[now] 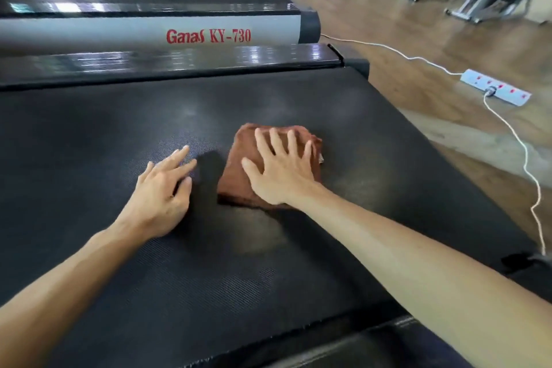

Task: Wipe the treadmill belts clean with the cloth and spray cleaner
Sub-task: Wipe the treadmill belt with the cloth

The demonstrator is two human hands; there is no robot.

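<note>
Right hand (280,172) lies palm-down, fingers spread flat, pressing on the folded reddish-brown cloth (239,164); left hand (162,191) rests just left of the cloth, apart from it, fingers loosely extended on the surface and holding nothing. Cloth sits mid-width on the black textured treadmill belt (119,263), its long axis running roughly away from the person. Beyond: a grey side rail marked "Ganas KY-730" (209,36), more treadmills, wooden floor (388,24) with a white power strip (495,87).
</note>
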